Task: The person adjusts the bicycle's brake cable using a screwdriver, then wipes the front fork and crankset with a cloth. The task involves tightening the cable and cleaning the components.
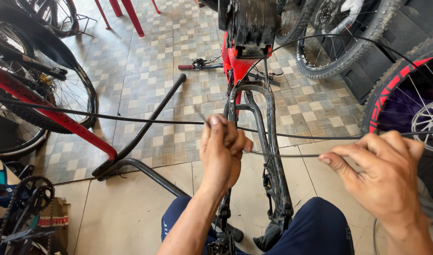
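Two hands on one thin black cable [131,119] above an upturned red bike frame [254,123]. Left hand [222,151], grip closed, pinches the cable's bare wire tip. Right hand [384,177], grip closed, pinches the cable further along. Cable looks loose, not yet routed on frame; fitting seems all left. Tiled floor [145,71] below.

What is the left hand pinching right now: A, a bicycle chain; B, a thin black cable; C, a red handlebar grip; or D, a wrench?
B: the left hand pinches a thin black cable that runs across the upturned bicycle frame; the right hand holds a cable further along.
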